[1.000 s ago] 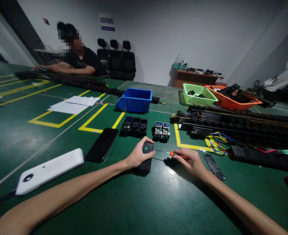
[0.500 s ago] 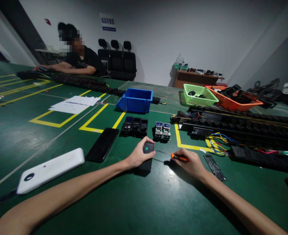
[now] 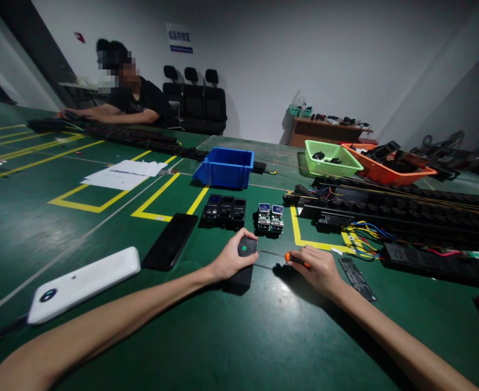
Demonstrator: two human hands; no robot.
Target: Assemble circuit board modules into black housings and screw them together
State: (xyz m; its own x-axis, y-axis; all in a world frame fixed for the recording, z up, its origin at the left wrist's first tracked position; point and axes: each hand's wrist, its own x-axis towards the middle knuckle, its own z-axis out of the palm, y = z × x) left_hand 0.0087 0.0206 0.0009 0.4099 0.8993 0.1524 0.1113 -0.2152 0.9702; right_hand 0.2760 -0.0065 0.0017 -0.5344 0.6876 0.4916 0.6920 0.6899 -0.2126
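Note:
My left hand is closed around a black box with a green dot on its end, steadying it on the green table. An orange-handled screwdriver is gripped in my right hand. Its thin shaft points left, and the tip meets or nearly meets the right side of the box. Behind the box stand several black modules in a row and two small circuit-board units with blue tops. A flat black panel lies beside my right wrist.
A black phone and a white handheld device lie at left. Farther back are a blue bin, white papers, a green basket and an orange basket. Long black assemblies with wires fill the right. A co-worker sits far left.
My right hand and the screwdriver handle have shifted very slightly, with the fingers turned a little on the handle. The left hand and the box stay in place.

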